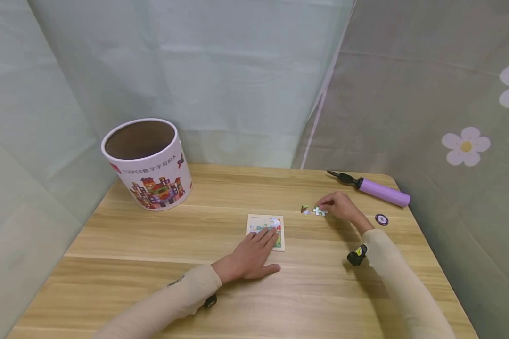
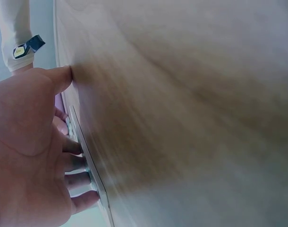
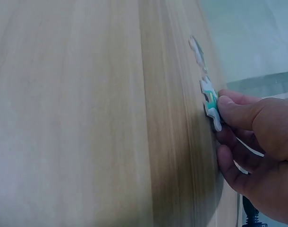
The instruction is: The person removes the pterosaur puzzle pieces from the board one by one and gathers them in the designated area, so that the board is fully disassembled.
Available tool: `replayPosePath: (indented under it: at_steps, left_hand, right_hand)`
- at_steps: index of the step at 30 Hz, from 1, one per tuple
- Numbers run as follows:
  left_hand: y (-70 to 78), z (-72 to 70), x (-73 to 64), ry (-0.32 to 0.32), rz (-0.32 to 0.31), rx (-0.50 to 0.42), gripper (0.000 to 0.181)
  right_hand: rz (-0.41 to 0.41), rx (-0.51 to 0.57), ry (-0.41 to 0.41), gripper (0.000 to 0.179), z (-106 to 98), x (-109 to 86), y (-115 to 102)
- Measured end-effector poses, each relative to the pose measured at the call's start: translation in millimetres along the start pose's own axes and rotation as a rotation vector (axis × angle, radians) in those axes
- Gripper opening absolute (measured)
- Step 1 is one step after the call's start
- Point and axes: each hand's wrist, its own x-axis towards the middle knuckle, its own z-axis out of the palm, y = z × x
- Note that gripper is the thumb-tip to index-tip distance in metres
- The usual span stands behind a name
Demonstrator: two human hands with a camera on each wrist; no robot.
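Note:
My left hand (image 1: 252,254) lies with straight fingers on a small square jigsaw puzzle board (image 1: 281,247), partly hiding its picture. From the left wrist view, the fingertips (image 2: 89,198) press on the pale board (image 2: 94,168), while the thumb sits off it on the table. To the right, my right hand (image 1: 338,205) pinches a white and green puzzle piece (image 3: 210,101) between thumb and fingers, close over the table. Just left of that piece (image 1: 319,211), another puzzle piece (image 1: 305,210) with brown and green on it lies flat.
A large white printed bucket (image 1: 161,174) stands at the back left. A purple hand pump (image 1: 381,192) with a black nozzle lies at the back right, and a dark round chip (image 1: 381,219) is beside my right wrist. Curtains hang behind the wooden table (image 1: 152,245).

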Motion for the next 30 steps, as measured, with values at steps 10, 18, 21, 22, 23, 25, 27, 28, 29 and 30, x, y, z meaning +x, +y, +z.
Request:
replayPosePath:
  at_steps: [10,18,21,22,23,25,27,28,29,30]
  left_hand:
    - [-0.4,2.4,-1.5,0.028,0.012,-0.016,0.083]
    - [1.7,-2.5,-4.2,-0.005,-0.008,-0.009,0.083]
    - [2.1,-4.5,-6.2,-0.048,-0.019,-0.031,0.085]
    - [1.8,-4.5,-6.8,-0.056,-0.021,-0.037,0.085]
    - [1.3,-4.2,-7.4,-0.064,-0.023,-0.045,0.085]
    - [-0.2,-3.7,-8.5,-0.069,-0.026,-0.051,0.084]
    - [-1.5,-3.7,-9.1,-0.063,-0.023,-0.060,0.084]
    - [-2.1,-3.6,-9.4,-0.065,-0.023,-0.066,0.083]
    - [-2.5,-3.7,-9.7,-0.065,-0.022,-0.071,0.083]
    - [-2.7,-4.3,-10.1,-0.065,-0.021,-0.072,0.083]
  right_hand:
    - [-0.009,-0.050,0.047,0.013,1.9,4.0,-17.2]
    - [-0.124,-0.005,0.019,0.013,18.4,14.1,-55.7]
    - [-0.131,0.025,-0.003,0.014,27.5,17.5,-66.0]
    - [-0.136,0.033,-0.012,0.014,30.8,18.4,-68.7]
    - [-0.141,0.034,-0.017,0.014,34.0,19.1,-71.6]
    - [-0.152,0.044,-0.030,0.014,41.0,20.8,-76.2]
    - [-0.165,0.055,-0.046,0.013,48.5,22.5,-79.1]
    - [-0.172,0.060,-0.055,0.013,52.0,23.3,-80.6]
    - [-0.177,0.065,-0.065,0.013,55.6,24.2,-81.8]
    - [-0.186,0.066,-0.074,0.013,59.1,25.2,-82.5]
